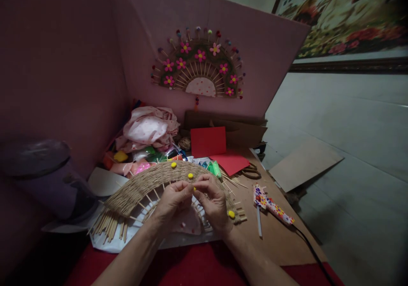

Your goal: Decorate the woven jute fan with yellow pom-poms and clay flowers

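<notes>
Over a twine-woven fan (140, 188) with wooden sticks, my two hands come together with fingertips nearly touching. My right hand (211, 199) pinches a tiny yellow piece (194, 188), of which only a speck shows. My left hand (174, 200) is also closed in a pinch right beside it; whatever lies between its fingertips is mostly hidden. Flat yellow discs sit on the woven band: one disc (174, 165) at the top, another disc (190, 176) just behind my fingers and a third disc (231, 214) at the right end. Dotted pink fabric (188, 222) covers the fan's centre.
A flower-patterned glue gun (272, 205) with a cord lies at the right. Behind the fan are scissors (251, 171), red sheets (208, 140), crumpled pink cloth (149, 126) and coloured packets. Loose sticks (110, 226) lie at the left. A decorated fan (199, 60) hangs on the pink board.
</notes>
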### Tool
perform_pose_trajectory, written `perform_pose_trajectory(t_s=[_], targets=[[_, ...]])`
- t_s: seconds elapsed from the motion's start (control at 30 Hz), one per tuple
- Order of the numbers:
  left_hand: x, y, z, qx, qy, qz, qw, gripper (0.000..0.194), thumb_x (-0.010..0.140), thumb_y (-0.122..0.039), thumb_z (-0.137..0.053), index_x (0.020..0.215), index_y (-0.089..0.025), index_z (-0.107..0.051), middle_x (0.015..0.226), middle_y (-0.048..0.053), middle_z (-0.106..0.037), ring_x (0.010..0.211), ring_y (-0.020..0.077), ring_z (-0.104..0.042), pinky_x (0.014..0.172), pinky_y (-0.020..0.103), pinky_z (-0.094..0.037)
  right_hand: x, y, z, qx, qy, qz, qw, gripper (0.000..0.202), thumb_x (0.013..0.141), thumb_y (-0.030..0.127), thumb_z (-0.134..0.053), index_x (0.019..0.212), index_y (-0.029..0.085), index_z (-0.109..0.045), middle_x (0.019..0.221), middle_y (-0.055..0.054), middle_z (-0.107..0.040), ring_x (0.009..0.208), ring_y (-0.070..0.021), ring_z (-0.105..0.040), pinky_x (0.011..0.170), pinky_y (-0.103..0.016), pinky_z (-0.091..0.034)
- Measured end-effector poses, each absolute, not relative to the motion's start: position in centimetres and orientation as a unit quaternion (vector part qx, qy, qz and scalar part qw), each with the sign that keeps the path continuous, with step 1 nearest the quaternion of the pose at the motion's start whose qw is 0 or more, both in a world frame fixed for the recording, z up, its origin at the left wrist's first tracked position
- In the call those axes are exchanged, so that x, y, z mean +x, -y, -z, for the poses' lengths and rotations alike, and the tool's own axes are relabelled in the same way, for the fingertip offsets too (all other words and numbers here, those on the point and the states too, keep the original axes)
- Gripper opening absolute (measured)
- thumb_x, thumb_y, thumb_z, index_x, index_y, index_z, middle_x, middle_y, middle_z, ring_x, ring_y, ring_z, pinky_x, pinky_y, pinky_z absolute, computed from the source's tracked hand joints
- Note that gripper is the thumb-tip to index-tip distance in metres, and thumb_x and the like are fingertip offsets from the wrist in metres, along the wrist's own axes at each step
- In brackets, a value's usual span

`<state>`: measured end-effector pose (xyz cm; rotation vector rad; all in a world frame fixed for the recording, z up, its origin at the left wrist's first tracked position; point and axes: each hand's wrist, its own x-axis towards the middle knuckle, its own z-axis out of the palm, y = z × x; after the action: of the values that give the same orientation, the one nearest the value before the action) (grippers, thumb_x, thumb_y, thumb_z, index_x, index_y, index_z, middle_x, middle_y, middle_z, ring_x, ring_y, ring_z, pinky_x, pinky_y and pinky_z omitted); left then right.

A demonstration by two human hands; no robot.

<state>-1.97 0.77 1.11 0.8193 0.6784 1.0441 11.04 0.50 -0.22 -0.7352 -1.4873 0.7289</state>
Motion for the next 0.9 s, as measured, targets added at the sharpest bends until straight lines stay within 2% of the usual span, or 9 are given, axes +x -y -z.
perform_pose_trajectory(t_s=[0.1,0.23,0.4,0.53,0.67,0.8,0.9], targets=[[-1.99,-0.83,-0.93,0.378,-0.303,-0.461,0.744,0.046,0.063,-0.055,-0.072,0.058,-0.016,-0.048,0.041,-0.009,-0.030,0.037,0.0027,-0.019,0.038,0.020,-0.010,11.00,-0.56,0.30,-0.320,0.630,-0.319,0.631,0.010,0.080,0.020,-0.066,0.087,0.026,-0.070,0.089,-0.002,-0.052,0.087,-0.0159,-0.053,0.078,-0.029,-0.045],[-2.13,-0.96,-0.67,0.379,-0.316,-0.473,0.730,0.043,0.060,-0.048,-0.077,0.059,-0.015,-0.049,0.042,-0.009,-0.030,0.038,0.0027,-0.020,0.039,0.019,-0.011,10.95,-0.47,0.28,-0.318,0.643,-0.329,0.614,0.015,0.081,0.022,-0.064,0.094,0.026,-0.069,0.094,-0.004,-0.053,0.090,-0.0172,-0.054,0.076,-0.029,-0.047],[-2.11,-0.86,-0.89,0.373,-0.314,-0.467,0.738,0.047,0.064,-0.056,-0.071,0.056,-0.015,-0.047,0.042,-0.008,-0.033,0.038,0.0029,-0.021,0.038,0.019,-0.013,10.92,-0.33,0.00,-0.327,0.631,-0.335,0.618,0.009,0.080,0.022,-0.065,0.087,0.024,-0.070,0.090,-0.003,-0.053,0.087,-0.0171,-0.054,0.078,-0.030,-0.047],[-2.01,-0.73,-1.00,0.358,-0.314,-0.472,0.742,0.043,0.061,-0.047,-0.076,0.058,-0.016,-0.047,0.042,-0.009,-0.031,0.037,0.0026,-0.020,0.038,0.018,-0.012,10.96,-0.40,0.16,-0.321,0.637,-0.342,0.612,0.011,0.079,0.021,-0.066,0.089,0.024,-0.069,0.091,-0.003,-0.054,0.087,-0.0172,-0.054,0.077,-0.030,-0.046],[-2.00,-0.72,-0.98,0.370,-0.311,-0.466,0.742,0.044,0.064,-0.052,-0.072,0.058,-0.015,-0.048,0.043,-0.008,-0.032,0.038,0.0029,-0.021,0.038,0.018,-0.013,10.96,-0.49,0.42,-0.323,0.624,-0.338,0.625,0.007,0.078,0.021,-0.067,0.084,0.024,-0.068,0.091,-0.003,-0.054,0.087,-0.0169,-0.054,0.076,-0.030,-0.046],[-2.06,-0.76,-1.04,0.360,-0.312,-0.475,0.740,0.043,0.059,-0.046,-0.078,0.058,-0.016,-0.048,0.043,-0.009,-0.031,0.039,0.0025,-0.021,0.038,0.018,-0.013,10.94,-0.47,0.35,-0.315,0.638,-0.345,0.611,0.010,0.079,0.021,-0.066,0.088,0.024,-0.068,0.091,-0.003,-0.054,0.089,-0.0174,-0.054,0.078,-0.030,-0.046],[-2.05,-0.83,-0.90,0.365,-0.301,-0.468,0.746,0.044,0.064,-0.052,-0.073,0.059,-0.015,-0.049,0.043,-0.008,-0.031,0.038,0.0029,-0.020,0.037,0.018,-0.013,10.93,-0.45,0.27,-0.320,0.631,-0.336,0.622,0.008,0.081,0.020,-0.064,0.085,0.024,-0.069,0.090,-0.003,-0.054,0.088,-0.0167,-0.054,0.080,-0.030,-0.045]])
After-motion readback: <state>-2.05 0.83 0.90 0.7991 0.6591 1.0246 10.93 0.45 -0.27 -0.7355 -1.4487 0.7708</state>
